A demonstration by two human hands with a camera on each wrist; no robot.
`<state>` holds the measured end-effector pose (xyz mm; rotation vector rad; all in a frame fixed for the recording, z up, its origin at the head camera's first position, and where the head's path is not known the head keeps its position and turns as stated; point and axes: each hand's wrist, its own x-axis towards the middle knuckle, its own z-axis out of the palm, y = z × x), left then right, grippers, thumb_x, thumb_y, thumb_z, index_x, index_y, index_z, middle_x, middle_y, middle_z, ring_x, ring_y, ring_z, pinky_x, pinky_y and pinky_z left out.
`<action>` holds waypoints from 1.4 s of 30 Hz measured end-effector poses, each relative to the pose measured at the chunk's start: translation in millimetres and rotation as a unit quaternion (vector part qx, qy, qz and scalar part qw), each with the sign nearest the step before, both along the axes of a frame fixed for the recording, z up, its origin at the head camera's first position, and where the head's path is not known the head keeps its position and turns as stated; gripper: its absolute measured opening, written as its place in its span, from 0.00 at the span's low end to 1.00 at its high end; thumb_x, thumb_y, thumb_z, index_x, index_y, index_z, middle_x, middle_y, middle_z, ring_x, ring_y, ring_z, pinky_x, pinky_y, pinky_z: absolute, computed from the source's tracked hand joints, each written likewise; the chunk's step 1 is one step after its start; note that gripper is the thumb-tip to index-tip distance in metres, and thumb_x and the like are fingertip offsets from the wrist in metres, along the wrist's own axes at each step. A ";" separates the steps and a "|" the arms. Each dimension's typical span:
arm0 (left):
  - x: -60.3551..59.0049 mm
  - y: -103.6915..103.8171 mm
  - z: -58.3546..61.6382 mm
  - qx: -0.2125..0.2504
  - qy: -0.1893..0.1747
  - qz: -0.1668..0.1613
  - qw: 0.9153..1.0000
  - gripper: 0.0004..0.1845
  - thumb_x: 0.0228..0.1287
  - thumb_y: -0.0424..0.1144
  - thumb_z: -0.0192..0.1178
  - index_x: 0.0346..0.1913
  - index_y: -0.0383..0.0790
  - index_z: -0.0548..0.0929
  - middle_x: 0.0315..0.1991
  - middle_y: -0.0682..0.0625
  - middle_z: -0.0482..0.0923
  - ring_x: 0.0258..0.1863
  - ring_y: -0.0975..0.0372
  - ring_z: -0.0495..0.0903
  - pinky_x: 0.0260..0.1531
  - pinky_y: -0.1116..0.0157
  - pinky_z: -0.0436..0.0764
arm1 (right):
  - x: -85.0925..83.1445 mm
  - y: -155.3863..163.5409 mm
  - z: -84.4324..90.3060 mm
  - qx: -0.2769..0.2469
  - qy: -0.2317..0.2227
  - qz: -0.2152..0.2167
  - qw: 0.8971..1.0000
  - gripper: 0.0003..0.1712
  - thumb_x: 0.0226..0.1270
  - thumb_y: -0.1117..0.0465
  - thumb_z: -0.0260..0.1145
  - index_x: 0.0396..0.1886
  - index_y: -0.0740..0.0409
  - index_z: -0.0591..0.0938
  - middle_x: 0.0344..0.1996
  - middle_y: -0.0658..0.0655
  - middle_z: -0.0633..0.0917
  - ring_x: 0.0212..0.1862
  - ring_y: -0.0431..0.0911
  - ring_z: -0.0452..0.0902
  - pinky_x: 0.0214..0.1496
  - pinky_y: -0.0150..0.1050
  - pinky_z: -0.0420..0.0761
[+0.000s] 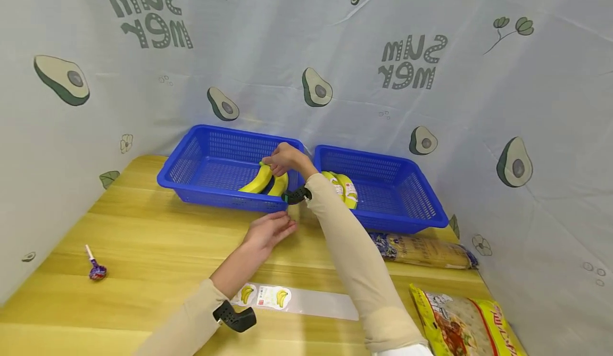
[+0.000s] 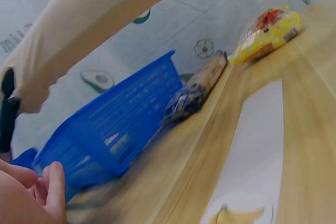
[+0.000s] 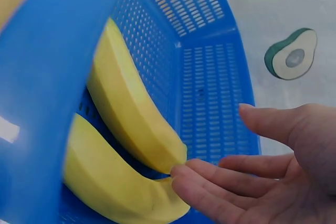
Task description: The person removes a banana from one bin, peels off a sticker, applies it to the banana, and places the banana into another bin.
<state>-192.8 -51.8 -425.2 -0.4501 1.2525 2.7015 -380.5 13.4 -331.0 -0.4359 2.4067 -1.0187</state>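
Two yellow bananas lie side by side in the left blue basket point(image 1: 165, 180); the right wrist view shows one banana point(image 3: 134, 103) behind the other banana point(image 3: 115, 182). My right hand point(image 1: 286, 159) reaches into this basket, its fingertips right at the bananas' ends and its thumb held well apart. Empty, my left hand point(image 1: 268, 232) hovers in front of the basket with its fingers loosely extended. Below its wrist, a clear strip point(image 1: 321, 304) carrying banana-printed stickers point(image 1: 274, 297) lies on the table.
Bananas with stickers point(image 1: 346, 190) sit in the right blue basket point(image 1: 431, 218). In front of that basket is a long pack of noodles point(image 1: 426, 250), with a yellow food bag point(image 1: 466, 324) nearer me. A lollipop point(image 1: 97, 268) lies at left. A printed curtain point(image 1: 268, 52) hangs behind.
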 end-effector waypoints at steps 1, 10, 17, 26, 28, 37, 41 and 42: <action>2.3 -7.6 0.7 -0.005 -0.003 0.004 1.000 0.24 0.75 0.15 0.53 0.71 0.12 0.68 0.53 0.30 0.79 0.43 0.54 0.87 0.60 0.55 0.86 | -1.2 2.4 -0.1 -0.004 0.000 -0.009 1.000 0.26 0.84 0.56 0.65 0.65 0.77 0.77 0.58 0.74 0.86 0.59 0.64 0.86 0.64 0.53 0.86; 12.6 -81.7 6.8 -0.034 -0.042 0.054 0.997 0.25 0.83 0.23 0.49 0.78 0.22 0.65 0.47 0.43 0.82 0.40 0.62 0.89 0.59 0.63 0.86 | -10.0 16.1 4.4 0.009 -0.015 -0.053 0.998 0.33 0.84 0.54 0.65 0.74 0.75 0.72 0.61 0.74 0.84 0.61 0.62 0.86 0.67 0.53 0.84; 13.8 -135.7 25.3 -0.017 -0.055 0.099 0.993 0.19 0.87 0.31 0.46 0.73 0.34 0.71 0.45 0.50 0.83 0.49 0.62 0.86 0.63 0.66 0.83 | -11.3 19.2 3.3 0.004 -0.009 -0.055 0.998 0.33 0.83 0.52 0.66 0.73 0.73 0.74 0.63 0.72 0.84 0.61 0.61 0.86 0.65 0.50 0.85; 16.7 -179.5 43.0 0.051 -0.074 0.126 0.988 0.29 0.89 0.34 0.40 0.86 0.43 0.56 0.55 0.50 0.75 0.62 0.62 0.77 0.66 0.68 0.79 | -8.0 15.0 0.5 -0.030 -0.007 -0.066 0.997 0.34 0.83 0.53 0.67 0.72 0.76 0.73 0.63 0.75 0.83 0.62 0.63 0.85 0.67 0.54 0.84; 15.6 -186.5 45.9 0.057 -0.077 0.141 0.985 0.29 0.88 0.34 0.42 0.86 0.44 0.58 0.58 0.49 0.73 0.63 0.61 0.77 0.66 0.68 0.79 | -7.7 13.4 0.2 -0.028 -0.007 -0.063 0.998 0.35 0.83 0.52 0.67 0.74 0.75 0.72 0.63 0.75 0.83 0.62 0.62 0.85 0.67 0.53 0.84; 8.6 -208.4 53.8 0.079 -0.083 0.181 0.977 0.30 0.88 0.38 0.45 0.87 0.48 0.57 0.65 0.48 0.69 0.70 0.60 0.71 0.69 0.65 0.76 | -7.3 4.7 -3.4 -0.019 -0.013 -0.060 0.998 0.38 0.83 0.52 0.66 0.79 0.73 0.67 0.64 0.73 0.83 0.62 0.61 0.85 0.67 0.51 0.84; 8.7 -213.6 55.0 0.086 -0.089 0.191 0.974 0.30 0.87 0.37 0.48 0.85 0.47 0.60 0.61 0.49 0.72 0.65 0.61 0.73 0.69 0.66 0.76 | -6.4 1.0 -6.5 -0.023 -0.012 -0.055 0.998 0.37 0.83 0.52 0.66 0.77 0.74 0.67 0.62 0.73 0.84 0.62 0.61 0.85 0.66 0.52 0.84; 9.4 -214.6 55.3 0.090 -0.089 0.192 0.973 0.30 0.87 0.37 0.49 0.85 0.47 0.61 0.60 0.49 0.73 0.65 0.62 0.73 0.69 0.66 0.76 | -6.2 -0.2 -7.0 -0.023 -0.013 -0.054 0.998 0.37 0.83 0.52 0.66 0.77 0.73 0.68 0.62 0.74 0.84 0.62 0.62 0.85 0.66 0.52 0.84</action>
